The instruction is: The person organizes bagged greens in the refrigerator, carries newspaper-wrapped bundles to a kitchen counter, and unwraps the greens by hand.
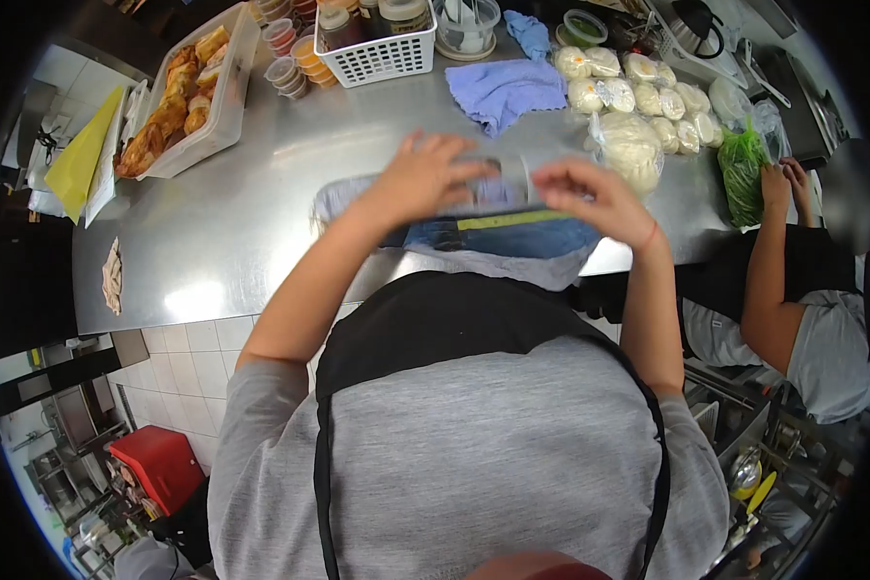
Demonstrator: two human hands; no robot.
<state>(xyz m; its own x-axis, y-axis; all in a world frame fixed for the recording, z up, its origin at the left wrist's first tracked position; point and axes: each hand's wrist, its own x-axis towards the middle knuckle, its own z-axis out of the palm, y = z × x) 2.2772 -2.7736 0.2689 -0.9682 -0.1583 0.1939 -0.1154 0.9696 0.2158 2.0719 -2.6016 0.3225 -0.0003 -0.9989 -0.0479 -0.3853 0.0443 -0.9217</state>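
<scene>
A soft bag with a pale, greyish-lavender outside and a dark blue inside lies open at the front edge of the counter. A yellow-green strip runs across its opening. My left hand hovers over the bag's left part, fingers spread and smeared by motion. To its right, my right hand is over the bag's right side with fingers apart and curved. Between my hands is a blurred, partly clear item; its kind cannot be made out, and I see no firm grip on it.
A tub of browned food and a white basket of jars stand at the back left. Behind the bag lies a purple cloth. Bagged white dough-like balls sit right, near a co-worker's hands at a green bag.
</scene>
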